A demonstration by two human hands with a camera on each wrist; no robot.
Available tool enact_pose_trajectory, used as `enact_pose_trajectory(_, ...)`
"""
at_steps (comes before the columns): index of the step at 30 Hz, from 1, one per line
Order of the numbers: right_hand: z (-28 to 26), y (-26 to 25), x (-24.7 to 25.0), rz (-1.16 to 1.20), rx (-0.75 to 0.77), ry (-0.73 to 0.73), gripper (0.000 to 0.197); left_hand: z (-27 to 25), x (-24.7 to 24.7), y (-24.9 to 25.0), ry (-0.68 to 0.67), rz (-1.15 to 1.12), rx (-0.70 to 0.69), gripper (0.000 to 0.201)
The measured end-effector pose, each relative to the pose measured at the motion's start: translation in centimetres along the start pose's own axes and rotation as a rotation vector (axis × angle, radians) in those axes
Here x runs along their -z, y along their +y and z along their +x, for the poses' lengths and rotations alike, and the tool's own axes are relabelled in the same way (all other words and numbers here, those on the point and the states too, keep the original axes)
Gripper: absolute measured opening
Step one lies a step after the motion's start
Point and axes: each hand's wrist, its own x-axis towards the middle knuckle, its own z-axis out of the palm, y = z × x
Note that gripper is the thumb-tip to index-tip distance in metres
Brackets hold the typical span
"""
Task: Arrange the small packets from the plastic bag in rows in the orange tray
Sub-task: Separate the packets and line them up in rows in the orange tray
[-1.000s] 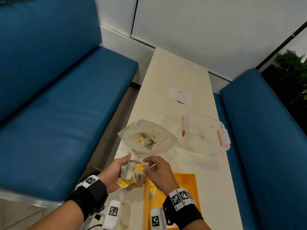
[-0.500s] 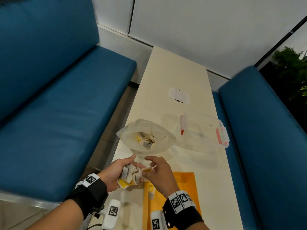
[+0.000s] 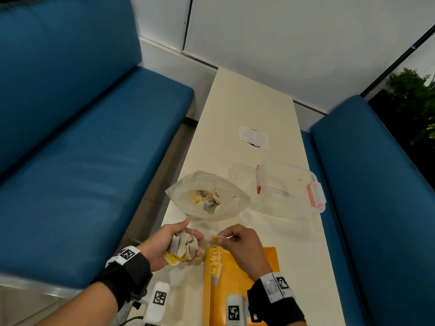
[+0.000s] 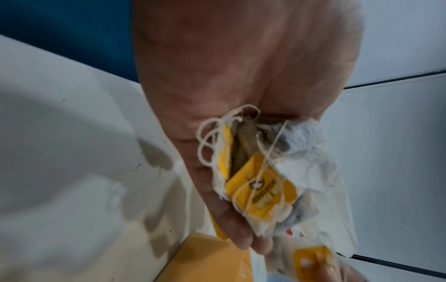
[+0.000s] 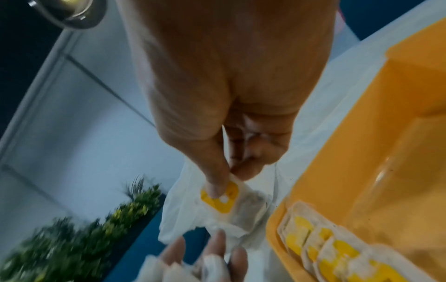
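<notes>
We work at the near end of a narrow bench, blue sofas close along both long edges. The plastic bag lies open just beyond our hands, a clear lidded box to its right. The orange tray sits by the near edge, a row of packets along its left wall. Our left hand, palm up, curls its fingers round a bunch of packets. Our right hand pinches one packet between thumb and forefinger above the tray's far left corner.
</notes>
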Motion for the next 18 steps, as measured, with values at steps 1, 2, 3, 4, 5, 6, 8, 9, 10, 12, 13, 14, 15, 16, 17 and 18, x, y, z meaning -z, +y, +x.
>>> enact_pose_trajectory(1, -0.1, 0.2, 0.4, 0.056, -0.037, 0.008, 0.009, 0.1, 0.2, 0.0, 0.011, 0.000, 0.001, 0.060)
enact_pose_trajectory(2, -0.1, 0.5, 0.7, 0.087, -0.064, 0.013, 0.009, 0.2, 0.4, -0.1, 0.025, 0.003, 0.001, 0.061)
enact_pose_trajectory(3, -0.2, 0.7, 1.0, 0.087, -0.077, 0.011, 0.009, 0.3, 0.5, -0.1, 0.042, 0.010, 0.001, 0.061)
enact_pose_trajectory(4, -0.3, 0.9, 1.2, 0.075, -0.086, 0.000, 0.010, 0.4, 0.6, -0.1, 0.058, 0.019, 0.003, 0.060)
enact_pose_trajectory(5, -0.6, 1.1, 1.4, 0.065, -0.094, -0.018, 0.010, 0.6, 0.6, -0.1, 0.073, 0.027, 0.007, 0.060)
enact_pose_trajectory(6, -0.8, 1.4, 1.6, 0.059, -0.103, -0.040, 0.010, 0.7, 0.6, -0.1, 0.086, 0.029, 0.009, 0.059)
enact_pose_trajectory(8, -1.4, 2.0, 1.7, 0.069, -0.131, -0.094, 0.007, 1.1, 0.6, 0.0, 0.103, 0.021, -0.002, 0.060)
enact_pose_trajectory(9, -1.8, 2.4, 1.6, 0.086, -0.151, -0.122, 0.006, 1.2, 0.5, 0.0, 0.111, 0.014, -0.009, 0.060)
enact_pose_trajectory(10, -2.1, 2.9, 1.5, 0.105, -0.175, -0.148, 0.006, 1.4, 0.4, 0.0, 0.119, 0.009, -0.012, 0.059)
enact_pose_trajectory(12, -2.8, 3.9, 1.0, 0.127, -0.226, -0.194, 0.008, 1.6, 0.2, 0.0, 0.125, 0.000, -0.016, 0.059)
enact_pose_trajectory(13, -3.0, 4.3, 0.7, 0.128, -0.249, -0.215, 0.009, 1.7, 0.1, 0.0, 0.126, -0.002, -0.016, 0.059)
enact_pose_trajectory(14, -3.3, 4.7, 0.5, 0.123, -0.272, -0.234, 0.010, 1.8, 0.0, 0.0, 0.126, 0.000, -0.015, 0.059)
enact_pose_trajectory(15, -3.5, 4.9, 0.3, 0.110, -0.296, -0.254, 0.010, 1.9, -0.1, 0.0, 0.125, 0.004, -0.011, 0.059)
enact_pose_trajectory(16, -3.6, 5.1, 0.1, 0.096, -0.319, -0.275, 0.010, 2.0, -0.2, -0.1, 0.125, 0.009, -0.006, 0.059)
enact_pose_trajectory(17, -3.8, 5.2, -0.1, 0.084, -0.338, -0.296, 0.010, 2.2, -0.3, -0.1, 0.127, 0.012, -0.002, 0.059)
enact_pose_trajectory(18, -3.9, 5.2, -0.2, 0.074, -0.354, -0.312, 0.010, 2.3, -0.3, -0.2, 0.129, 0.012, 0.002, 0.059)
